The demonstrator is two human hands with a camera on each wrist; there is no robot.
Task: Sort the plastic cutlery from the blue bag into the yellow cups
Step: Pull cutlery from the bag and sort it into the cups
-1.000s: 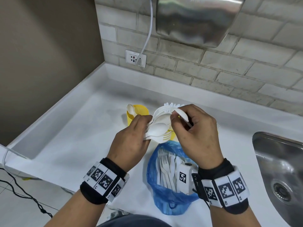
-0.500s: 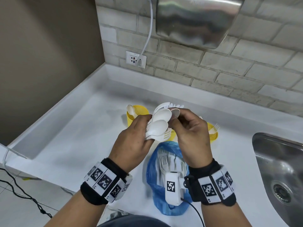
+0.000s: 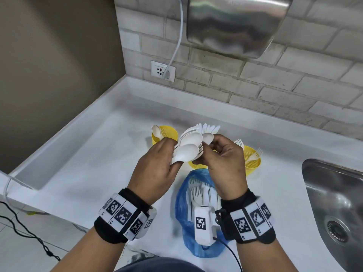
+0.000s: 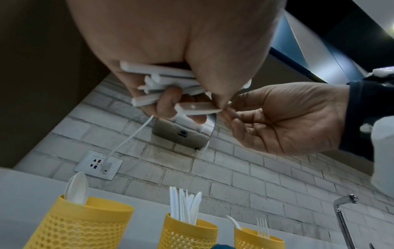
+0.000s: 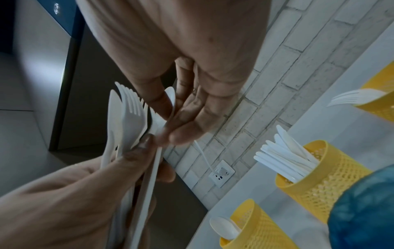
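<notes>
My left hand grips a bundle of white plastic spoons and forks by their handles, held above the counter. My right hand pinches the bowl of one white spoon at the right side of that bundle. Three yellow mesh cups stand behind: the left cup holds a spoon, the middle cup holds knives, the right cup holds forks. The blue bag lies open below my hands with several white forks inside.
A steel sink is set in the white counter at the right. A brick wall carries a socket with a white cable and a steel hand dryer. The counter's front edge drops to a tiled floor with black cables.
My right hand has turned and drawn slightly toward me, its fingers shifting on the spoon at the bundle. The right cup of forks has come into view behind it. The left hand stayed put.
</notes>
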